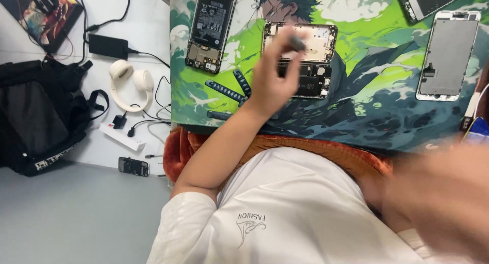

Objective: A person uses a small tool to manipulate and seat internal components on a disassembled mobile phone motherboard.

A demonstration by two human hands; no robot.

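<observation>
Left hand (272, 83) pinches a thin dark tool (297, 43) over the opened phone frame (300, 58); keep tip steady, low. Right hand (443, 203) blurred, fingers unclear.

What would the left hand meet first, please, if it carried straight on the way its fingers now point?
Most likely the opened phone housing on the green illustrated mat. The left hand hovers over it, its fingers pinching a small dark tool above the pale upper part. Height above the housing is unclear, since the hand is blurred.
</observation>
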